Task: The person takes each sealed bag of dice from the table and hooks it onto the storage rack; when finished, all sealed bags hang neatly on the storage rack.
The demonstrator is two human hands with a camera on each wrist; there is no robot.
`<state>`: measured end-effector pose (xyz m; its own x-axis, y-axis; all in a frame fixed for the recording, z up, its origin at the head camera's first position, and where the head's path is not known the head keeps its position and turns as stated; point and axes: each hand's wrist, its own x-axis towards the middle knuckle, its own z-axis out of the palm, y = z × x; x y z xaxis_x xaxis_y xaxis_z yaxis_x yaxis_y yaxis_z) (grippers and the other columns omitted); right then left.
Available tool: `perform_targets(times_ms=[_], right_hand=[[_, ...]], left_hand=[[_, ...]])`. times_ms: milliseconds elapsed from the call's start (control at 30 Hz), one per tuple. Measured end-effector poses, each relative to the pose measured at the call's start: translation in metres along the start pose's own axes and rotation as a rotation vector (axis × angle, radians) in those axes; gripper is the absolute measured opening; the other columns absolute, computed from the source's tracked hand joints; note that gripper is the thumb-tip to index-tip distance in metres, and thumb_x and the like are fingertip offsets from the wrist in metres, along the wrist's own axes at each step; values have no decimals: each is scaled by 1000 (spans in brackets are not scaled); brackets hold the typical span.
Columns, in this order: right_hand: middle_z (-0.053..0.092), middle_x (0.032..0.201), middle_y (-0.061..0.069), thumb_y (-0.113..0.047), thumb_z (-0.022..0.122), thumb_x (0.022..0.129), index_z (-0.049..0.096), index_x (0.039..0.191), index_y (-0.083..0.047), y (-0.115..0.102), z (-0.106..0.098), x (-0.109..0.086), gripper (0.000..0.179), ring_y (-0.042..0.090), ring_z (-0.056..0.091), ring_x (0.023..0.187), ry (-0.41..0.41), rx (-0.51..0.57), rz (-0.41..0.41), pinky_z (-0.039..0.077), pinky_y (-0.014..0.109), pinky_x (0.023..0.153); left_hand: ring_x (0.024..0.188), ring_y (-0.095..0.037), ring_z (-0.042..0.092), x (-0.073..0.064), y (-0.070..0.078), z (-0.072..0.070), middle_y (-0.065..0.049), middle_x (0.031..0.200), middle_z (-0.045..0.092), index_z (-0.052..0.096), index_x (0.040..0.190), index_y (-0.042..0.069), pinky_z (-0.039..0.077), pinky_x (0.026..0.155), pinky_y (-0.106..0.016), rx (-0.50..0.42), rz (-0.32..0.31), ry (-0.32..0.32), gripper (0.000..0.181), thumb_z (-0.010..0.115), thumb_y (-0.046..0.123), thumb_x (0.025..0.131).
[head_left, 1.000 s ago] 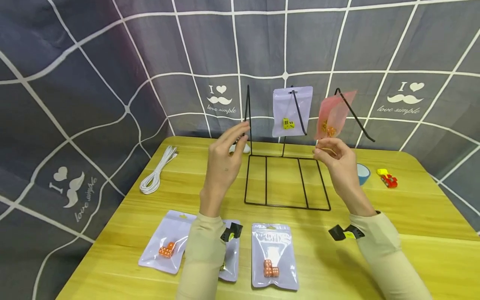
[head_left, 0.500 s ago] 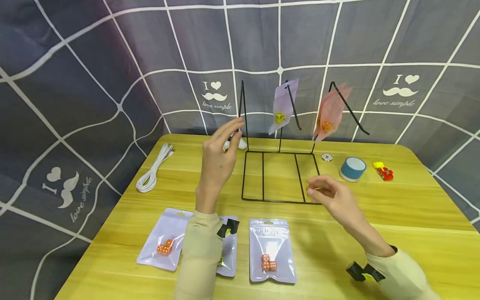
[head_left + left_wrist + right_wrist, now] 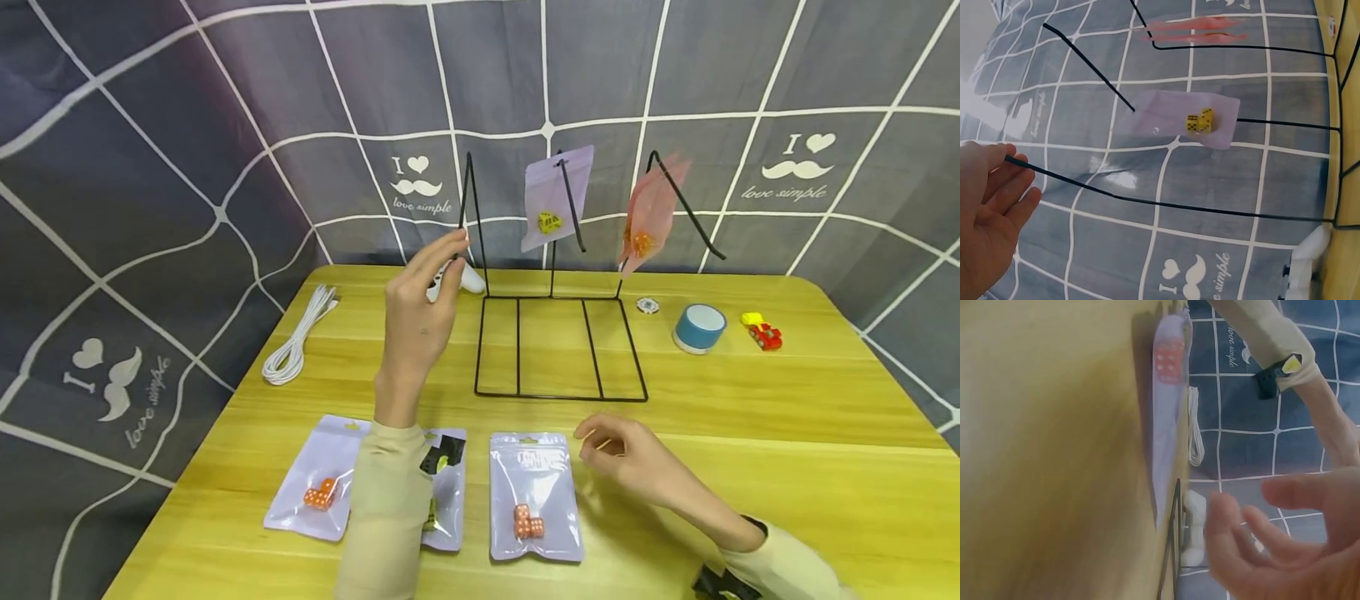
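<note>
Left hand (image 3: 418,304) pinches the tip of the left prong (image 3: 1060,176) on the black wire rack (image 3: 561,397); thumb and fingers close together there. Right hand (image 3: 626,460) holds nothing, fingers bent, modest gap to the thumb, over the table (image 3: 750,442) in front of the rack. Just left of the right fingertips: lilac pouch (image 3: 551,481) with orange-red dice (image 3: 522,523), lying flat. Below the left hand, under the forearm: another lilac pouch (image 3: 452,492), yellow-green contents, mostly hidden. Left of that forearm: third flat pouch (image 3: 306,471), orange dice (image 3: 321,495). Rack base sits between the hands, farther out than the right one. Right of the left hand, hanging tilted on the middle prong: purple pouch (image 3: 557,192), yellow dice (image 3: 549,222). Next prong along, beyond the right hand: pink pouch (image 3: 652,212), orange contents. White object (image 3: 471,279) partly behind left hand; white cable (image 3: 296,342) well left of it. Beyond right hand, left to right: chip (image 3: 647,306), blue-and-white round container (image 3: 700,328), red-and-yellow toy (image 3: 762,333).
</note>
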<state>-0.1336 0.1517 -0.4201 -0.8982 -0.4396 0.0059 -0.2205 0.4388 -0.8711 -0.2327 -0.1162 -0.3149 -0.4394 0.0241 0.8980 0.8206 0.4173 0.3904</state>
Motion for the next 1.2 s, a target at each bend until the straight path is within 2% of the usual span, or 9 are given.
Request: perform_targets(times_ms=[167,333,433,500,633,700,1000,1200], right_hand=[[66,92,9,-8,61,91,58,112,-1,3,8,-2,23,21,62,78,-130,-39,44,53,27,64],[63,88,3,-11,62,91,58,114,-6,3,13,-8,24,18,59,79,-210,-108,81,52,29,63],[62,83,3,-10,61,91,56,115,-7,1,15,-10,24,19,59,72,-257,-67,117,52,30,59],[61,79,6,-9,60,92,55,116,-6,1,17,-11,25,21,60,67,-284,8,147,54,31,57],[60,78,11,-4,59,91,52,120,-2,0,20,-10,30,24,61,66,-290,153,190,56,34,56],[60,79,12,-2,58,91,51,121,-1,0,21,-9,31,25,61,67,-282,191,198,56,35,56],[59,85,15,3,58,88,48,117,6,3,24,-9,30,25,62,71,-245,280,245,57,36,63],[55,84,11,2,63,86,53,112,5,5,29,-7,27,21,60,69,-234,258,188,57,33,61]], left_hand=[[112,-18,59,0,-1,-3,-10,119,64,67,111,-4,45,97,-31,17,7,-3,21,61,-1,91],[112,-18,58,-1,0,-4,-10,119,64,67,111,-3,45,97,-31,12,0,0,21,61,-1,91],[112,-18,59,-2,1,-5,-10,119,64,67,111,-4,45,97,-31,16,-1,2,22,61,-3,90],[112,-19,59,-2,1,-5,-10,119,64,67,110,-4,45,97,-31,14,-4,7,21,61,-2,90],[110,-21,60,-1,2,-6,-8,117,65,68,108,-4,45,97,-31,4,-11,28,19,62,-1,90],[109,-22,60,0,3,-6,-8,117,65,69,108,-3,46,96,-31,-4,-15,36,19,62,-1,90],[109,-22,60,2,4,2,-10,117,65,69,107,-3,46,96,-30,-6,-9,19,19,62,-2,89],[110,-21,60,4,2,1,-11,117,65,68,108,-4,46,97,-30,8,5,11,19,62,-2,90]])
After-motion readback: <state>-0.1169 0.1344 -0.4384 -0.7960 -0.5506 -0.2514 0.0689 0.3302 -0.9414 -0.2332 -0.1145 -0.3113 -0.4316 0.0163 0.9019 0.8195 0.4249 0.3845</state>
